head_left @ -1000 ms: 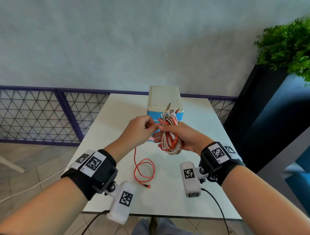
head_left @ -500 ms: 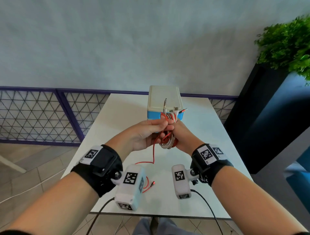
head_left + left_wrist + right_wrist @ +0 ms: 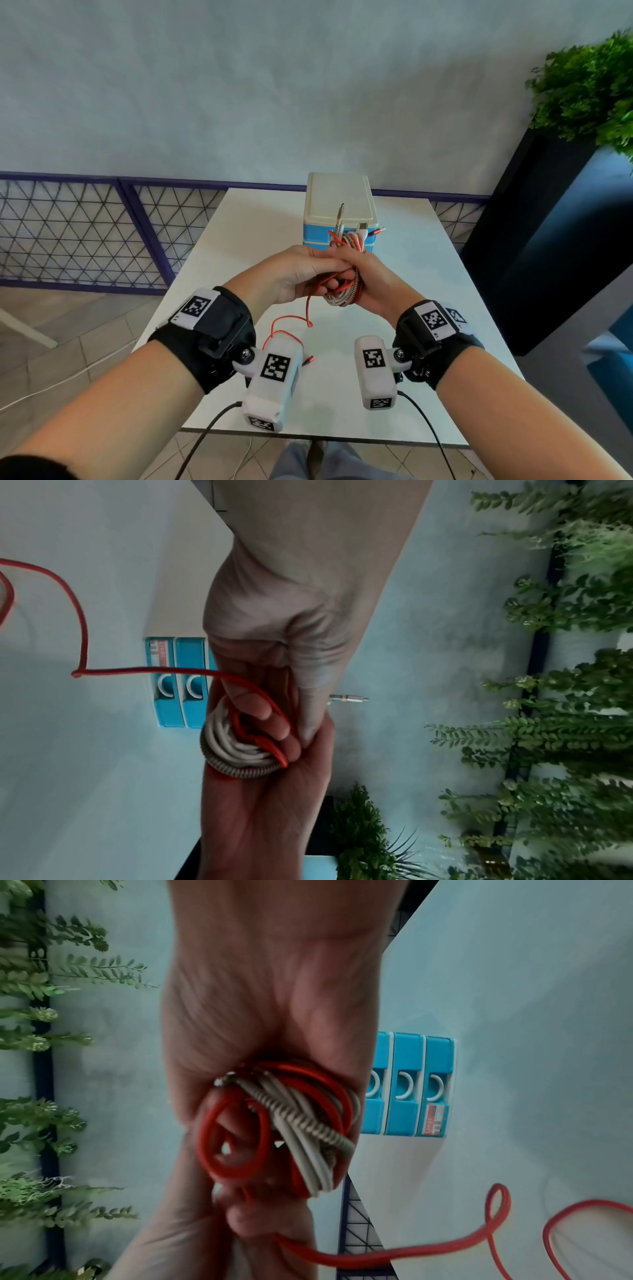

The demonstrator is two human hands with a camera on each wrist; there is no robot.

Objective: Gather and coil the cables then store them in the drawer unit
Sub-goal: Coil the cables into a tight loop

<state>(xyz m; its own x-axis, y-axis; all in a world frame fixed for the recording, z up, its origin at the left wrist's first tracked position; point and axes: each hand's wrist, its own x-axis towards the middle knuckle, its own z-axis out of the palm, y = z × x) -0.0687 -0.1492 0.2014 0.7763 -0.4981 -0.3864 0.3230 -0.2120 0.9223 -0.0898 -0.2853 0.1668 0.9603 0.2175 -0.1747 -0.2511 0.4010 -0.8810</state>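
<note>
We see both hands meeting above the white tabletop (image 3: pixel 239 240), just in front of the drawer unit (image 3: pixel 339 205). The right hand (image 3: pixel 373 281) has its grip clenched around the cable bundle (image 3: pixel 349 294): coiled beige, spring-wrapped and red loops, with plug ends sticking up over the knuckles. The left hand (image 3: pixel 294 274) presses against the bundle, fingers curled and pinching the red cable (image 3: pixel 308 308) where it enters the coil; the left wrist view shows the strand running across those fingers.

From the hands the red cable hangs down, loops loosely over the tabletop, and ends in a metal-tipped plug near the left wrist camera (image 3: pixel 274 373).

The drawer unit stands at the far middle of the tabletop: cream top, blue drawer fronts with white arched handles, all pushed in. The right wrist view shows three fronts. A small red and white label (image 3: pixel 435 1119) sits on the lowest front; we read roughly "LICO", the rest too small.

A green plant (image 3: pixel 589 89) stands at the right.
</note>
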